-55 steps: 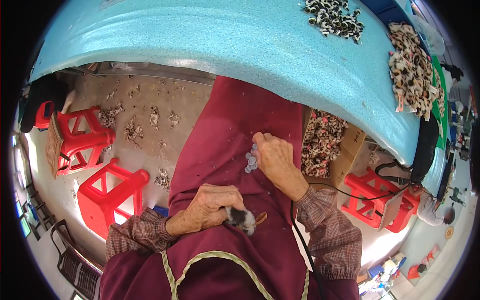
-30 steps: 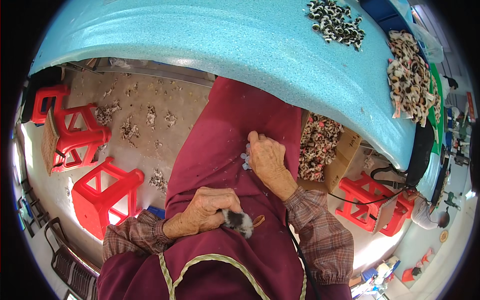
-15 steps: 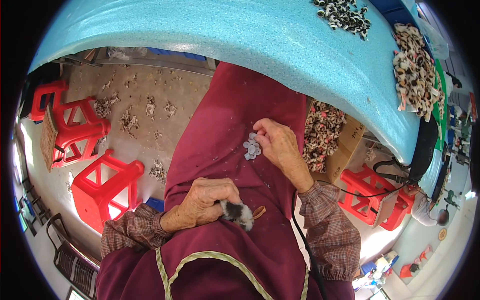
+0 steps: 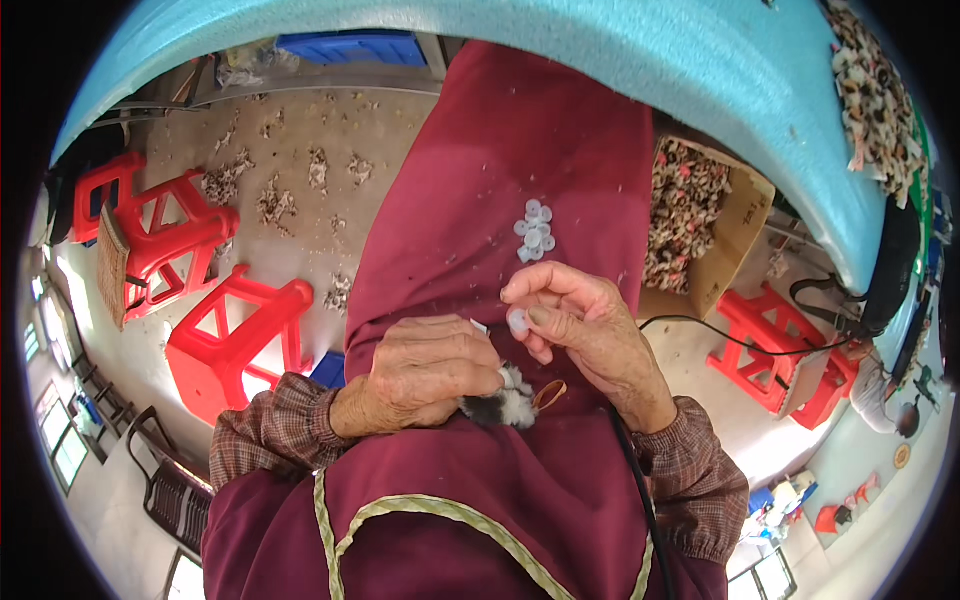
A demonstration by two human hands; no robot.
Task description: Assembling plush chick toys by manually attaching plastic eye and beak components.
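My left hand (image 4: 432,368) is closed around a small furry black-and-white piece (image 4: 505,402) over my lap. A tan loop (image 4: 549,395) sticks out at the piece's right side. A small pale tip pokes up above the left fingers; I cannot make out what it belongs to. Close by on the right, my right hand (image 4: 590,335) pinches a small translucent white plastic disc (image 4: 518,320) between thumb and finger. Farther up the lap, a little cluster of similar plastic discs (image 4: 535,232) lies on the dark red apron (image 4: 480,150).
A blue-covered table (image 4: 640,60) curves across the far side, with a heap of small furry pieces (image 4: 875,95) at its right. Below it stands a cardboard box (image 4: 735,235) full of similar pieces. Red stools (image 4: 235,340) stand left and right. Scraps (image 4: 275,205) litter the floor.
My right hand has come back from the disc cluster toward my left hand, now with one disc in its fingers. The view has shifted; the left hand still grips the furry piece.
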